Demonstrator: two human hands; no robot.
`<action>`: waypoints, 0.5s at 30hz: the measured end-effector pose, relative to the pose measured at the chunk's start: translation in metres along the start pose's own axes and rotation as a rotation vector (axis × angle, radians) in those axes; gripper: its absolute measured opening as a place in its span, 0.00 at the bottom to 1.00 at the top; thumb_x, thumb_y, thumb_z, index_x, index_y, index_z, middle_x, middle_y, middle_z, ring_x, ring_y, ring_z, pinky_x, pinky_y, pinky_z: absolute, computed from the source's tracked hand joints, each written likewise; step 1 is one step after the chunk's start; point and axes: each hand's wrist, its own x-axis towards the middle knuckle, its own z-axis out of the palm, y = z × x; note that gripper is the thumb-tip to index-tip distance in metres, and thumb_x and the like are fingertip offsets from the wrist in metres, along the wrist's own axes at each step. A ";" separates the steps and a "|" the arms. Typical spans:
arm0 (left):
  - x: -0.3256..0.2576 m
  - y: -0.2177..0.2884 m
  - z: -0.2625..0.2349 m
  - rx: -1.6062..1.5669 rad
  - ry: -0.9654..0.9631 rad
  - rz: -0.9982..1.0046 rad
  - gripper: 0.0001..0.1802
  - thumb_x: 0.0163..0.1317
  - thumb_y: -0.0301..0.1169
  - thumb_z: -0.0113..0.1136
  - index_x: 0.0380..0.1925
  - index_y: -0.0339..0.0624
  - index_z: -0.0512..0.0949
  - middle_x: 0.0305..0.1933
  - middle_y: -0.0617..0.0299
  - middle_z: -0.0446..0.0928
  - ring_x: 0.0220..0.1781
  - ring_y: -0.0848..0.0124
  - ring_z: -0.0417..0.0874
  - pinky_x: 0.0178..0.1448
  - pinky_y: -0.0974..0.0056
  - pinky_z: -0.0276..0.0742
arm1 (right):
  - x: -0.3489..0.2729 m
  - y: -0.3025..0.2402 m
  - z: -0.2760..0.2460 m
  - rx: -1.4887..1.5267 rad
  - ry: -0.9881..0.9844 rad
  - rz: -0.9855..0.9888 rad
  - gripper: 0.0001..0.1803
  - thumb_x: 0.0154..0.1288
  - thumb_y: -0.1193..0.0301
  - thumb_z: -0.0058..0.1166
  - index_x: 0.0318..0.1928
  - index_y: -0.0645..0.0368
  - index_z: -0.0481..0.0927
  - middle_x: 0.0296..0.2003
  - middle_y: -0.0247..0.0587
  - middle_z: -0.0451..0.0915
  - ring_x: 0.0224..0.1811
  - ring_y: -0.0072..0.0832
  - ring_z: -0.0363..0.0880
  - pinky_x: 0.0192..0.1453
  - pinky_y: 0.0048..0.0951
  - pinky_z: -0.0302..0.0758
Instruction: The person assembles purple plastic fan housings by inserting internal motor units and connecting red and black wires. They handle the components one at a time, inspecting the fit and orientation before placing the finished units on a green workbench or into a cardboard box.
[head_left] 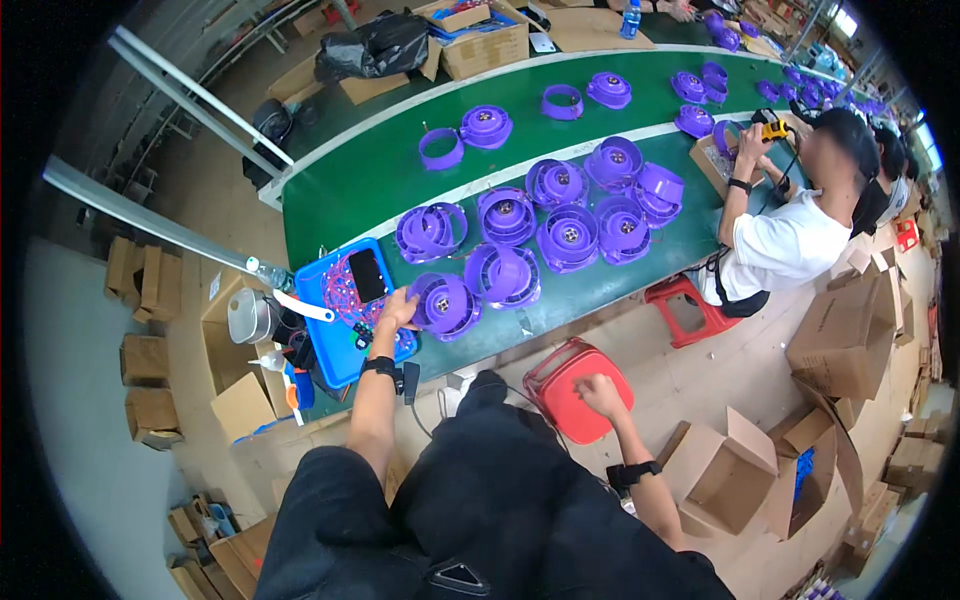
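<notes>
At the near left end of the green bench, my left hand [398, 308] grips the left edge of a purple round plastic housing [445, 305]. That hand is beside a blue tray [328, 362], which holds a tangle of pink-red wires [343, 296], a black phone [367, 275] and small parts. Several similar purple housings [502, 275] sit close together to the right, some with a loose ring tilted inside. My right hand [600, 395] hovers over a red stool [560, 392], away from the bench, its fingers curled in with nothing visible in them.
Green conveyor belt [360, 165] runs behind the bench carrying more purple parts. On my right a co-worker [790, 240] holds a yellow tool [774, 131]. Open cardboard boxes [720, 475] stand on the floor at right. A metal frame bar [150, 215] slants in at left.
</notes>
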 end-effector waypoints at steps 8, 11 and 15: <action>-0.050 0.050 -0.062 -0.256 0.304 0.201 0.20 0.67 0.32 0.49 0.58 0.39 0.72 0.31 0.44 0.83 0.29 0.56 0.88 0.33 0.51 0.83 | 0.094 -0.223 -0.004 0.205 -0.041 -0.257 0.17 0.72 0.64 0.48 0.53 0.61 0.77 0.45 0.49 0.83 0.44 0.36 0.84 0.45 0.39 0.78; -0.085 0.066 -0.071 -0.116 0.501 0.683 0.19 0.63 0.31 0.55 0.55 0.43 0.73 0.28 0.42 0.81 0.32 0.45 0.85 0.37 0.47 0.77 | 0.119 -0.294 0.014 0.788 0.007 -0.405 0.20 0.74 0.62 0.49 0.57 0.63 0.73 0.52 0.45 0.80 0.50 0.29 0.79 0.52 0.32 0.75; -0.095 0.055 -0.080 -0.155 0.343 0.768 0.28 0.55 0.27 0.63 0.58 0.40 0.70 0.51 0.41 0.78 0.50 0.47 0.82 0.53 0.52 0.79 | 0.140 -0.320 0.018 0.748 -0.179 -0.322 0.14 0.71 0.65 0.57 0.48 0.63 0.78 0.36 0.32 0.79 0.38 0.16 0.71 0.43 0.24 0.68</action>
